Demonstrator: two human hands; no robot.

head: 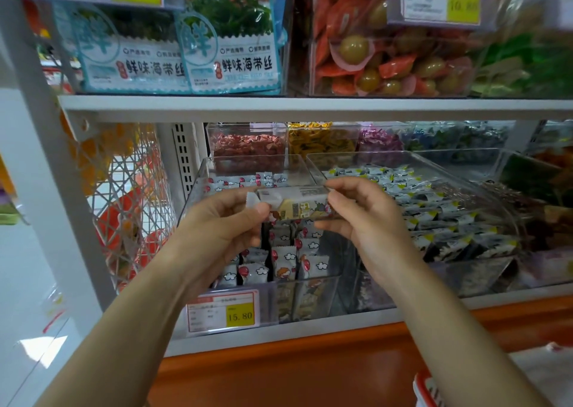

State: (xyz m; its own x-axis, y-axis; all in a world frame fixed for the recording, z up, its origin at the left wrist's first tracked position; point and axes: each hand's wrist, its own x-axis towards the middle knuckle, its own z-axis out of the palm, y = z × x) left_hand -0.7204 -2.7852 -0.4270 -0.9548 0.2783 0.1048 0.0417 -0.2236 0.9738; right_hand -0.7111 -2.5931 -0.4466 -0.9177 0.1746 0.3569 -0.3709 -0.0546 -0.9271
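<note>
A small wrapped snack packet (294, 203), white and yellow with a printed label, is held level in front of a shop shelf. My left hand (226, 223) pinches its left end and my right hand (362, 214) pinches its right end. Right below it stands a clear plastic bin (269, 301) filled with several white packets printed with red and cloud patterns. A price tag (223, 312) reading 15.80 is fixed to the bin's front.
A second clear bin (440, 220) of grey-and-yellow packets sits to the right. Smaller tubs of wrapped sweets (248, 146) stand behind. The white shelf (310, 107) above carries seaweed bags (229, 43) and a box of packed olives (387, 62). A wire rack (124, 208) hangs at left.
</note>
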